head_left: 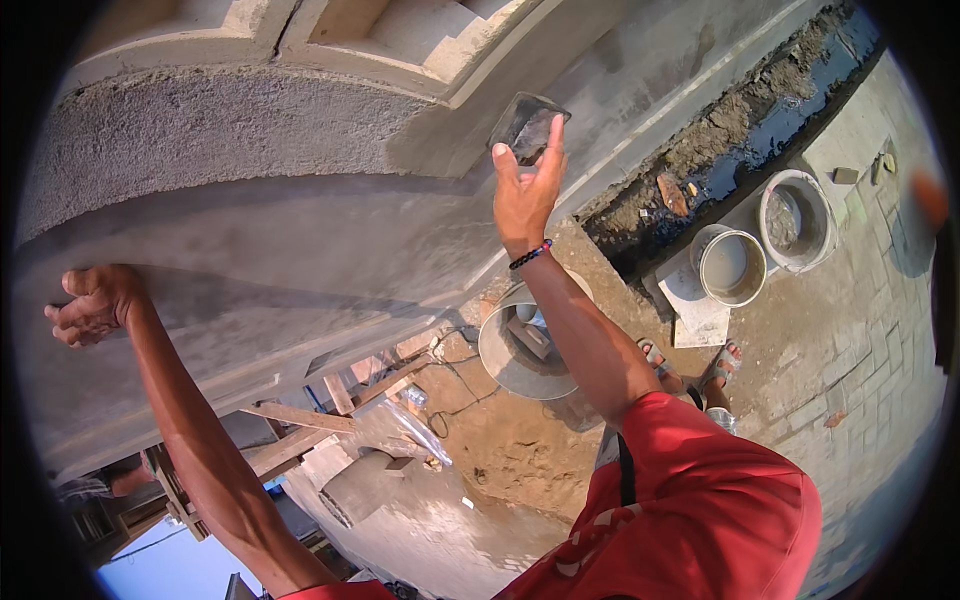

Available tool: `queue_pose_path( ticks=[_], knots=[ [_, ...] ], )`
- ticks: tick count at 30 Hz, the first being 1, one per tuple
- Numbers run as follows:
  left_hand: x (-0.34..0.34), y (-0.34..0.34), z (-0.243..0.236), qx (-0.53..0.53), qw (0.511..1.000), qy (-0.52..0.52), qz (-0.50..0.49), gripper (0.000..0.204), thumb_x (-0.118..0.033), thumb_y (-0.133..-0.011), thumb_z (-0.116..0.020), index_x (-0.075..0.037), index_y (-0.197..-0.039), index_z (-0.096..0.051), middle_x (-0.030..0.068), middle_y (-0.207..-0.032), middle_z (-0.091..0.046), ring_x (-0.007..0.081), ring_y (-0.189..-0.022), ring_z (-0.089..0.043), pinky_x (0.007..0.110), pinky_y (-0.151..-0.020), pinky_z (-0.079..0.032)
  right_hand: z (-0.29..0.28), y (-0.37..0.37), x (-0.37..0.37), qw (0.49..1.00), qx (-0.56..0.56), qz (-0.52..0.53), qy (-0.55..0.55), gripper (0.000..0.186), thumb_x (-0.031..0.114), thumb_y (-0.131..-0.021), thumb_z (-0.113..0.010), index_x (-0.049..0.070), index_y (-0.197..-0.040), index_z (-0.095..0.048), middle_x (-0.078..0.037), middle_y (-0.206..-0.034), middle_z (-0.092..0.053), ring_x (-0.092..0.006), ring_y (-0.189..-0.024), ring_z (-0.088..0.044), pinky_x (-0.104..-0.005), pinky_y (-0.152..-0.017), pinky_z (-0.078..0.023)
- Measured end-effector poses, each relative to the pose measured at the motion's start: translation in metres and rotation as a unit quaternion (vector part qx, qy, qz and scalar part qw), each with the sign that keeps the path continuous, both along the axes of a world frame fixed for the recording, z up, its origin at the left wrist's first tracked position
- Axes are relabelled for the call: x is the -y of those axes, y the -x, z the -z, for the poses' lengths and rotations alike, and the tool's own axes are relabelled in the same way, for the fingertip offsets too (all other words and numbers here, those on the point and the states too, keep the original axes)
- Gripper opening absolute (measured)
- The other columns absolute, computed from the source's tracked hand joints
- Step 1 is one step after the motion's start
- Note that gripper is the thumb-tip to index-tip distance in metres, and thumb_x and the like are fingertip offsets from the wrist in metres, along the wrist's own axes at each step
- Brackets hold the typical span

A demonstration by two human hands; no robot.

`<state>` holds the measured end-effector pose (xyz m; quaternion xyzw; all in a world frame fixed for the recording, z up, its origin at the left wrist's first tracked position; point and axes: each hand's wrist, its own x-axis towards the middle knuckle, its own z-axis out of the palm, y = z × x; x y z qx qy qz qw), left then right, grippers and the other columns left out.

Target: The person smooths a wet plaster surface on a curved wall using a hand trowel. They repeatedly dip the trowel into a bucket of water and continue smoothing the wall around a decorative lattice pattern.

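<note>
My right hand [528, 200] is raised to a smooth grey plastered wall [300, 225]. Between its thumb and fingers it holds a dark, flat, rectangular pad [530, 122] with rounded corners, which lies against the wall surface. What the pad is made of I cannot tell. Farther left, my left hand [88, 305] rests on the wall with bent fingers held apart and nothing visible in it. Above both hands runs a band of rougher grey plaster [230, 135], under pale openwork blocks [420, 75].
A round bucket [500, 355] with things inside stands below my right forearm. To the right are a bucket of grey liquid [735, 268] and a larger tub [825, 225], beside a muddy ditch [740, 130]. Wooden planks [300, 418] and sand [520, 455] lie lower down.
</note>
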<state>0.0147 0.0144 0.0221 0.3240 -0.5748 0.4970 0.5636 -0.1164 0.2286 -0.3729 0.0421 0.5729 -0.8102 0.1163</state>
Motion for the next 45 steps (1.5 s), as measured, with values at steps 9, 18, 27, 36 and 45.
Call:
queue_pose_path(
  ticks=[9,18,27,36,45],
  knots=[
    [0.005,0.014,0.001,-0.02,0.998,-0.042,0.049,0.07,-0.043,-0.08,-0.044,0.009,-0.127,-0.039,0.0256,-0.123,-0.037,0.0377,-0.113,-0.035,0.048,-0.095,-0.031,-0.015,-0.058,0.049,0.997,-0.067,0.008,-0.049,0.081,0.018,-0.082,-0.063,0.004,-0.145,-0.015,-0.024,-0.131,-0.036,-0.0352,-0.121,-0.035,-0.0426,-0.098,-0.034],
    [-0.003,0.009,0.013,-0.027,0.997,-0.04,0.057,0.068,-0.042,-0.08,-0.043,0.008,-0.126,-0.042,0.027,-0.123,-0.038,0.0386,-0.116,-0.035,0.05,-0.097,-0.031,0.038,0.125,-0.03,0.984,-0.124,0.124,-0.027,0.079,0.026,-0.081,-0.066,0.003,-0.143,-0.023,-0.018,-0.118,-0.042,-0.0305,-0.109,-0.046,-0.0386,-0.09,-0.041],
    [0.0,0.024,0.007,-0.021,0.998,-0.033,0.052,0.068,-0.044,-0.079,-0.046,0.005,-0.126,-0.043,0.0276,-0.122,-0.038,0.0416,-0.115,-0.035,0.053,-0.095,-0.032,-0.001,0.023,0.032,0.993,-0.066,0.071,-0.061,0.082,0.014,-0.08,-0.063,0.005,-0.145,-0.015,-0.025,-0.125,-0.037,-0.0358,-0.117,-0.04,-0.0426,-0.098,-0.036],
    [-0.004,-0.007,-0.013,-0.013,0.998,0.022,0.049,0.069,-0.046,-0.079,-0.05,0.004,-0.126,-0.043,0.0262,-0.123,-0.037,0.042,-0.112,-0.037,0.054,-0.094,-0.034,0.004,0.123,-0.034,0.987,-0.099,0.096,-0.079,0.077,0.017,-0.079,-0.064,0.004,-0.143,-0.023,-0.023,-0.119,-0.039,-0.0358,-0.11,-0.044,-0.042,-0.092,-0.04],
    [0.004,0.02,0.003,-0.006,0.998,-0.014,0.057,0.067,-0.048,-0.08,-0.048,0.001,-0.126,-0.044,0.0255,-0.123,-0.037,0.0407,-0.114,-0.037,0.053,-0.092,-0.035,-0.011,-0.042,0.025,0.994,-0.043,-0.079,-0.064,0.079,0.017,-0.079,-0.065,0.01,-0.145,-0.021,-0.025,-0.13,-0.033,-0.0416,-0.118,-0.036,-0.0447,-0.101,-0.033]
  ],
)
